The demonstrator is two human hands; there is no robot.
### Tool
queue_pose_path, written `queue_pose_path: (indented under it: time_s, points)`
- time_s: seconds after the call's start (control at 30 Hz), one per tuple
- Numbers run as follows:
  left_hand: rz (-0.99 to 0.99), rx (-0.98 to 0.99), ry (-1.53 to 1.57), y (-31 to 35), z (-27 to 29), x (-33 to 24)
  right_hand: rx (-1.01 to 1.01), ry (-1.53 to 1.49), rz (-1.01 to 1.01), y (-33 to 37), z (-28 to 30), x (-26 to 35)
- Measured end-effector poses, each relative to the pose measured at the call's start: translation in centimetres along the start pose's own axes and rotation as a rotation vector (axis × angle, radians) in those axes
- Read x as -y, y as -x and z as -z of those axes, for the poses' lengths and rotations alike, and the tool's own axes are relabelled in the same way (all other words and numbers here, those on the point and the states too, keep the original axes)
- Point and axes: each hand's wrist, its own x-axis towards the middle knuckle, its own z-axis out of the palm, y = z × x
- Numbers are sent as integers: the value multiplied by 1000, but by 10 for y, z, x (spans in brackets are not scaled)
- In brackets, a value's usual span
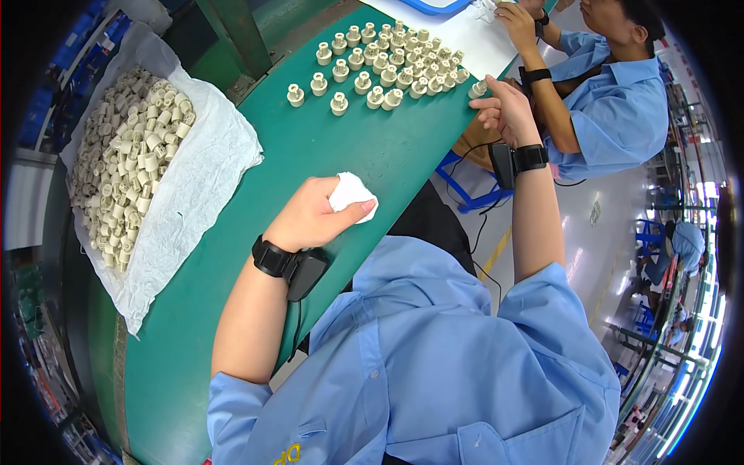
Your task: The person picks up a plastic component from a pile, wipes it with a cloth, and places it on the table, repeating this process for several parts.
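Closed around a crumpled white cloth or tissue (353, 197), my left hand (304, 217) rests over the green tabletop. My right hand (505, 110) is at the table's right edge, thumb and index finger around a small cream stepped cylindrical piece (478, 89). Its other fingers are curled. Many matching pieces (387, 74) stand upright in a loose group just left of that hand. At the left, a heap of similar cream pieces (143, 159) lies on a white sheet (221, 159).
The green table (310, 143) runs diagonally across the view. Beside its far right end sits a co-worker in a blue shirt (616, 108), hands over a white sheet (473, 35). A blue tray (436, 5) is at the far end. A blue stool (465, 190) stands below the edge.
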Motion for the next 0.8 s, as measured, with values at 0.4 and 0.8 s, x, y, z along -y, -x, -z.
queue_pose_path:
  time_s: [0.4, 0.8]
  points:
    - [9, -1, -13, -1, -1, -2, 70, -324, -110, -8, -1, -7]
    - [-16, 10, -35, -1, 0, -2, 487, -76, -60, 76, -103, 27]
